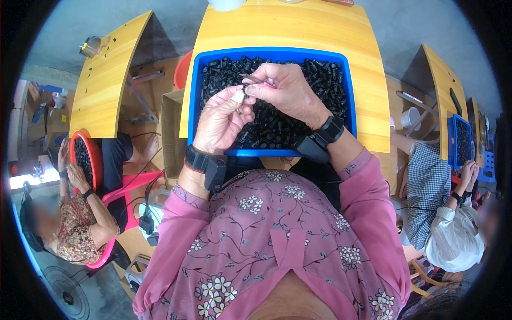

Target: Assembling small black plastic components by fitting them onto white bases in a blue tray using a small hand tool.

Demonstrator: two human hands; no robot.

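Note:
Over a blue tray [277,51] heaped with small black plastic parts [265,127], my two hands meet at the fingertips. My left hand [217,121] is closed in a pinch on one small black part [246,89], mostly covered by fingers. A whitish cover wraps its thumb tip. From the right, my right hand [292,92] closes around a slim pink-handled tool [262,82]; a dark, thin tip points left above the pinched part. The tool's exact kind is hidden by my fingers. Both wrists carry black strapped devices.
The tray sits at the near edge of a yellow wooden table [293,24]. A cardboard box [172,120] stands left of it. At left, a person's hands rest at a red basin [95,160] of black parts; at right, another person sits by a smaller blue tray [451,141].

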